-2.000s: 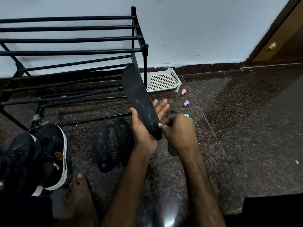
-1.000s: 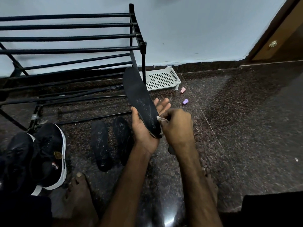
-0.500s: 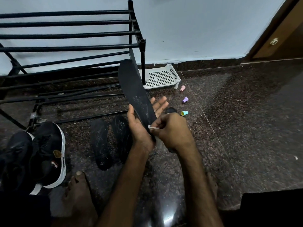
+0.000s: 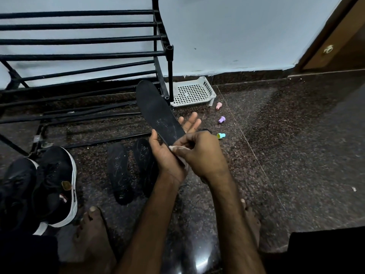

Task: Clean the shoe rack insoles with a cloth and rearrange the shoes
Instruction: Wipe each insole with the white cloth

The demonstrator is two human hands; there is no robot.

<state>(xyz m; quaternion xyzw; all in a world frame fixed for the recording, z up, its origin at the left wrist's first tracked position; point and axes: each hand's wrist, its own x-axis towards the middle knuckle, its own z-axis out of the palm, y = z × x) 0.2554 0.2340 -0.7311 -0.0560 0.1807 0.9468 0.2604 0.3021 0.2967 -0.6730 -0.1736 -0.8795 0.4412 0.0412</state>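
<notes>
Nearest me, my right hand [image 4: 201, 153] pinches a small white cloth [image 4: 178, 149] against the heel end of a black insole [image 4: 158, 113]. My left hand [image 4: 169, 155] cradles that insole from beneath, fingers spread, toe end tilted up toward the shoe rack [image 4: 83, 56]. Left of the hands, two more insoles [image 4: 118, 171] lie on the floor [image 4: 296, 145]; black shoes [image 4: 53, 184] stand further left. Beyond, a white basket [image 4: 194, 92] sits beside the rack's leg.
</notes>
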